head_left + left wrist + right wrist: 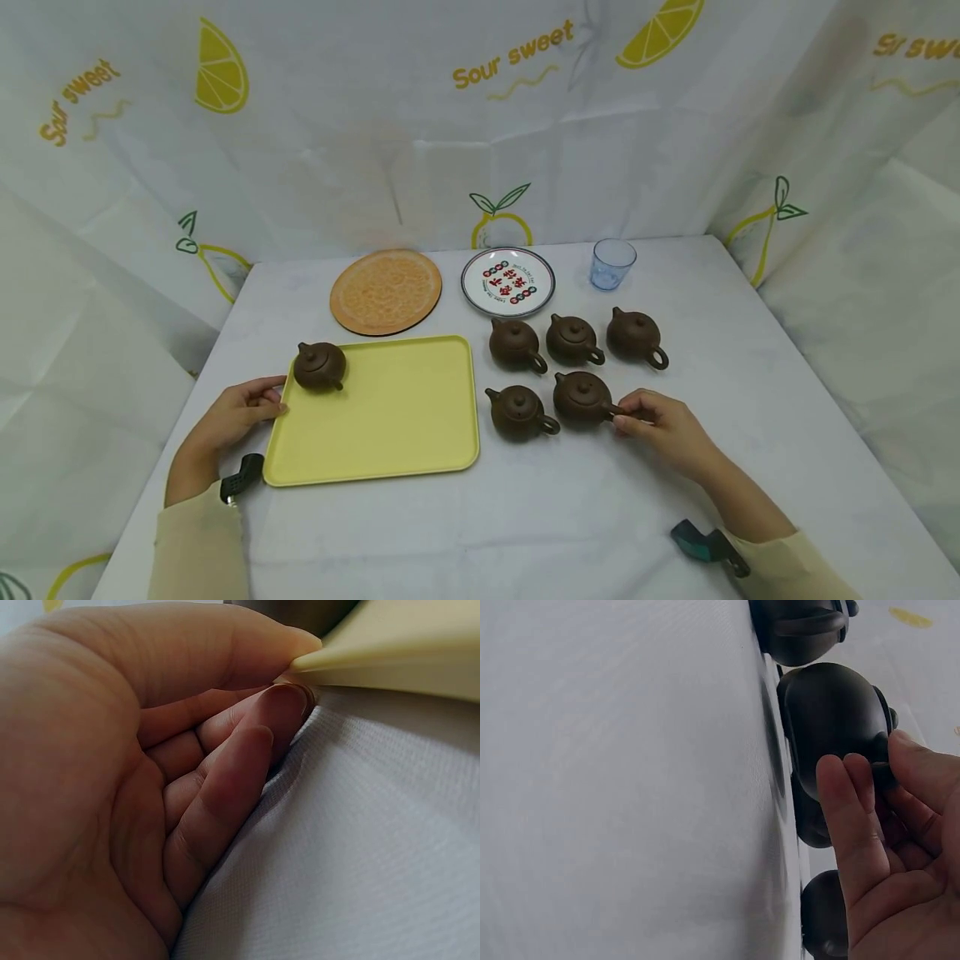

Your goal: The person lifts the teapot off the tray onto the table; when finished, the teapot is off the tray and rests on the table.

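My right hand (671, 433) pinches the looped handle of a dark brown teapot (582, 396), the near right one of a group standing on the white cloth. In the right wrist view, that teapot (836, 720) stands upright, thumb and fingers at its handle. At the left, my left hand (232, 421) holds the left rim of a yellow rectangular tray (390, 408). The left wrist view shows the thumb on the edge of the tray (397, 667), with fingers curled beneath. Another brown teapot (319, 367) sits in the tray's far left corner.
Beside the held teapot stands another teapot (517, 412), with more behind: one at left (514, 343), one in the middle (572, 339), one at right (634, 336). Farther back are a round orange-brown mat (386, 292), a patterned white plate (507, 282) and a blue glass (612, 265).
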`<move>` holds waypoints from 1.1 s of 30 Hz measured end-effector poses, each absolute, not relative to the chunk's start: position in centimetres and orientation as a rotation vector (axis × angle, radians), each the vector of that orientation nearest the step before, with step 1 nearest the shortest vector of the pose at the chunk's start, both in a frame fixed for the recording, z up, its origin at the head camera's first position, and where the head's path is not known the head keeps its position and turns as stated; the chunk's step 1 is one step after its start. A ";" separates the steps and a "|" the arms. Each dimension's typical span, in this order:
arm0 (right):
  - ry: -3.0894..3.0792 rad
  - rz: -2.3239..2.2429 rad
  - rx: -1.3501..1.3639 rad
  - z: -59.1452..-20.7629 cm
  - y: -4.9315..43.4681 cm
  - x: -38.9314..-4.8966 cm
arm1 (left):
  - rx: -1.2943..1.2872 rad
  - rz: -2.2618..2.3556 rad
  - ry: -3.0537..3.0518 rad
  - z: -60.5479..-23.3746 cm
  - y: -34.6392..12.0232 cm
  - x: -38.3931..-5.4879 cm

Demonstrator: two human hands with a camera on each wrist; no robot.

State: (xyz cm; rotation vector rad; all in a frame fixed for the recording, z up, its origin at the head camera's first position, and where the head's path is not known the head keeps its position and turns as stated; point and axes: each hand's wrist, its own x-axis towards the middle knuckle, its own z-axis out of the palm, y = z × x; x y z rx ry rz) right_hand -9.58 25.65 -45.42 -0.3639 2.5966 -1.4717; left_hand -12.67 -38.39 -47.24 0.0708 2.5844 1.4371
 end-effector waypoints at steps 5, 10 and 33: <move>2.596 -1.475 -0.361 -45.7 26.0 -9.5 | 0.098 1.437 2.599 -47.2 -38.3 -12.5; 2.555 -1.499 -0.341 -45.9 26.1 -9.4 | 0.116 1.436 2.604 -47.4 -38.4 -12.5; 2.775 -1.253 -0.572 -43.0 25.9 -10.5 | 0.136 1.461 2.596 -47.5 -38.5 -12.6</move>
